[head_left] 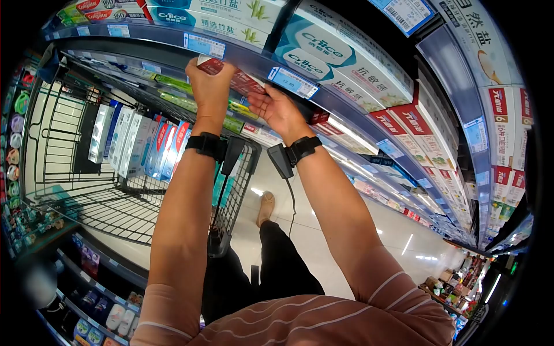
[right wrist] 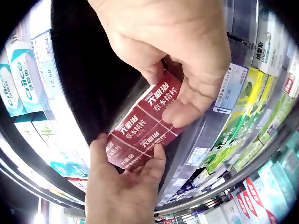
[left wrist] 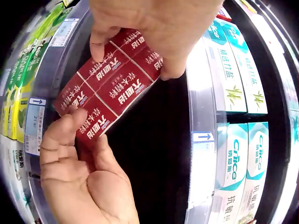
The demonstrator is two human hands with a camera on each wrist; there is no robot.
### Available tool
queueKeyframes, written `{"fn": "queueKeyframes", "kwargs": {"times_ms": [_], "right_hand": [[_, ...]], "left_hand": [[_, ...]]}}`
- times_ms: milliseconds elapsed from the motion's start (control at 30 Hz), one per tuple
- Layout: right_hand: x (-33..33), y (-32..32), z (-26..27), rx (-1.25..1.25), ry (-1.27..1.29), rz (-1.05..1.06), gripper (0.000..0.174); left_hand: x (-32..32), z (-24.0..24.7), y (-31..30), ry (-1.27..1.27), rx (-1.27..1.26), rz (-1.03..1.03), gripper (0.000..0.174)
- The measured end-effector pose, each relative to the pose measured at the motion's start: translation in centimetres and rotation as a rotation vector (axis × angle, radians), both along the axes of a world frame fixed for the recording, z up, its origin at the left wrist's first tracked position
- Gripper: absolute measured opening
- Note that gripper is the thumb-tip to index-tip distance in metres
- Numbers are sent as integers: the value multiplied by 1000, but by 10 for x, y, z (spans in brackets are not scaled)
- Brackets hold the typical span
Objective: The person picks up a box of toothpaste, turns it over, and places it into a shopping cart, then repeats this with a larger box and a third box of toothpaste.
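Both hands hold a block of several red toothpaste boxes [head_left: 245, 83] with white lettering, packed side by side. The left hand [head_left: 211, 86] grips one end of the block, with fingers and thumb on opposite sides. At the other end the right hand [head_left: 280, 112] pinches the boxes [right wrist: 140, 133] between thumb and fingers. In the left wrist view the boxes [left wrist: 112, 84] sit tilted at the shelf opening, with dark space beside them. Part of the block is hidden behind the fingers.
White and teal toothpaste boxes [head_left: 314, 49] fill the shelf above, behind a rail with price tags [head_left: 293, 82]. Green boxes [right wrist: 243, 116] stand on the shelf below. A wire shopping cart [head_left: 133, 222] holding several boxes [head_left: 135, 144] stands at the left.
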State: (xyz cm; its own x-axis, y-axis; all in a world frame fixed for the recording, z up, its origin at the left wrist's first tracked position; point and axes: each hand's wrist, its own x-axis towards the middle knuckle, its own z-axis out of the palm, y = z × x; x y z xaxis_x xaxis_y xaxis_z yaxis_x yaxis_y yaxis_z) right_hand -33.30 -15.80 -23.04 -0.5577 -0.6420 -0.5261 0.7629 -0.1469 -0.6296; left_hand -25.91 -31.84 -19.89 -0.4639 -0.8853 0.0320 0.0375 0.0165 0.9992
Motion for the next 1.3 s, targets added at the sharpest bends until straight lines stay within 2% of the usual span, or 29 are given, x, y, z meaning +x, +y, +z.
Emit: {"fn": "queueKeyframes", "kwargs": {"times_ms": [133, 300, 400, 500, 600, 700, 900, 1000, 1100, 1200, 1300], "right_hand": [[-6, -4, -5, -37, 3, 29, 33], [-10, -1, -5, -61, -17, 52, 26], [-14, -4, -9, -78, -14, 50, 25], [-17, -8, -14, -77, -22, 54, 24], [-14, -8, -11, -51, -10, 42, 25], [-11, -6, -12, -35, -24, 22, 28], [-14, -4, -20, 9, 7, 14, 28], [-13, -3, -14, 124, 83, 54, 28], [-11, -1, 0, 183, 175, 82, 28], [-12, 0, 7, 194, 218, 80, 26], [-12, 8, 6, 185, 239, 88, 29]], "left_hand": [[-1, 8, 10, 42, -86, 32, 82], [4, -2, 8, 23, -189, -3, 79], [-3, -4, 6, 105, -137, 1, 74], [-5, 7, 8, 39, -166, -8, 66], [-4, 7, 7, 93, -168, -31, 58], [-5, 0, 10, 113, -217, -83, 56], [-6, -1, 11, -56, -223, -141, 61], [-9, -1, 19, 56, -209, -192, 78], [-15, -4, 23, -17, -339, -279, 76], [-12, -2, 33, -137, -454, -274, 73], [-16, -6, 35, -120, -442, -260, 75]]}}
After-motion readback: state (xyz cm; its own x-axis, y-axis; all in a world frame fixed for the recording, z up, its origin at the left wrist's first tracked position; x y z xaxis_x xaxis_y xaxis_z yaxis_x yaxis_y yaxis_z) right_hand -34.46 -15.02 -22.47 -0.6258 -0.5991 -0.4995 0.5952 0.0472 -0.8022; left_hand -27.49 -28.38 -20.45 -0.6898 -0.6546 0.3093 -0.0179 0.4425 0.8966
